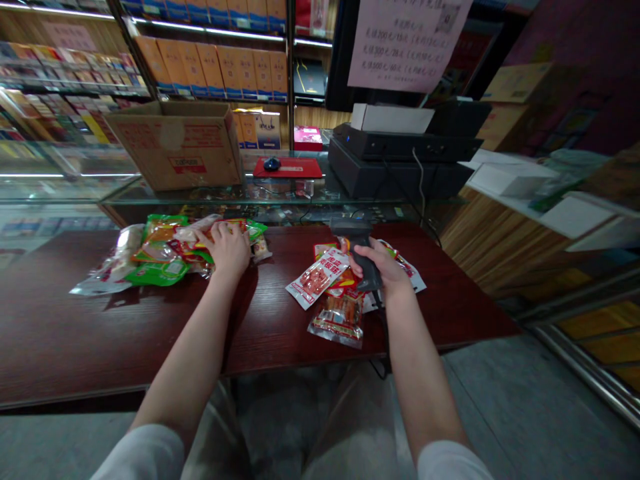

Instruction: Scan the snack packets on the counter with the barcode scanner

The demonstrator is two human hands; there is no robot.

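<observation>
My right hand (383,267) is wrapped round the grip of a dark handheld barcode scanner (356,243), held just above a small heap of red and white snack packets (325,280) on the dark red wooden table (100,333). My left hand (227,247) rests with curled fingers on a second pile of snack packets (165,253), green, orange and clear, at the table's left middle. Whether its fingers grip a packet or only press on it is unclear.
Behind the table runs a glass counter (150,193) with a cardboard box (180,143), a mouse on a red pad (287,167) and a black cash register with printer (400,153). Shelves of boxed goods (210,67) line the back. A white ledge (550,200) juts out at right.
</observation>
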